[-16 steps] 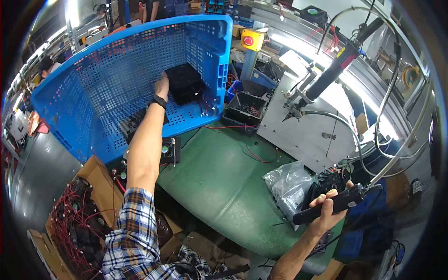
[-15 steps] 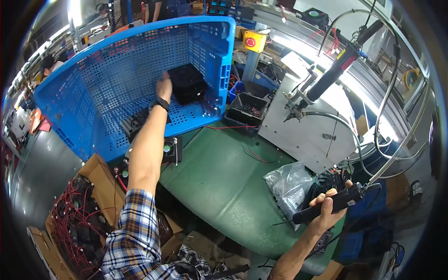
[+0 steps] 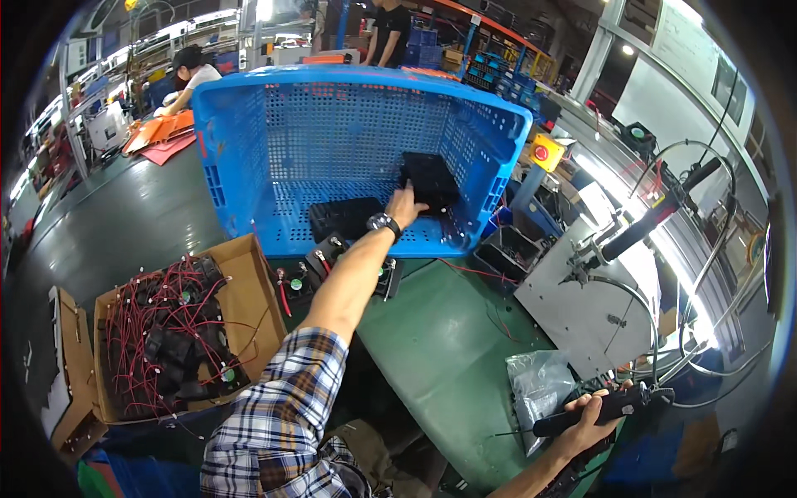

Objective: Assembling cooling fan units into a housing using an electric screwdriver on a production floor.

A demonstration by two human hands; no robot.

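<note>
My left hand reaches into a tilted blue perforated crate. Its thumb and forefinger are apart, against the near left side of a stack of black fan-like parts; the other fingers are partly hidden. Beside my wrist, another black block-shaped part lies on the crate's lower wall. At the lower right, my right hand is wrapped round a black electric screwdriver. The thin bit points left, over a clear plastic bag.
A cardboard box of black fans with red wires stands at left. Small fans with cables sit before the crate on the green table. At right are a black bin, a grey panel and a mounted tool arm. Other people work behind.
The view has swung left, so the crate and box appear further right. My left hand has moved down against the stack's near side. The screwdriver stays in my right hand.
</note>
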